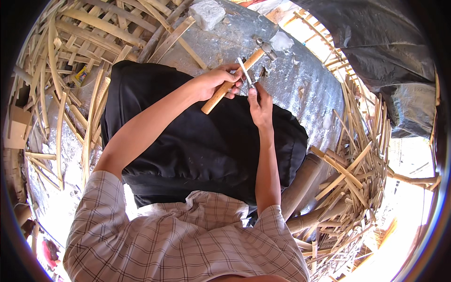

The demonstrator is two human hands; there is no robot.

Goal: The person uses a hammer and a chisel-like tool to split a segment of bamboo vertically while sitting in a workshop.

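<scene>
My left hand [218, 82] is closed round the wooden handle of a hammer [252, 61], whose metal head points away from me to the right. The butt of the handle sticks out below the fingers, over the black cloth across my lap. My right hand [260, 104] pinches the lower end of a thin pale rod [244, 71], grey near the fingers. The rod stands tilted across the hammer handle, close to my left fingertips; whether it touches them I cannot tell. What kind of tool the rod is does not show.
Beyond my hands lies a grey, dusty stone-like surface [310, 89] with a pale rock [206, 14] on it. Split bamboo strips [350, 174] pile up on the right, and woven bamboo [101, 30] lies at the far left. A black plastic sheet [390, 42] hangs at far right.
</scene>
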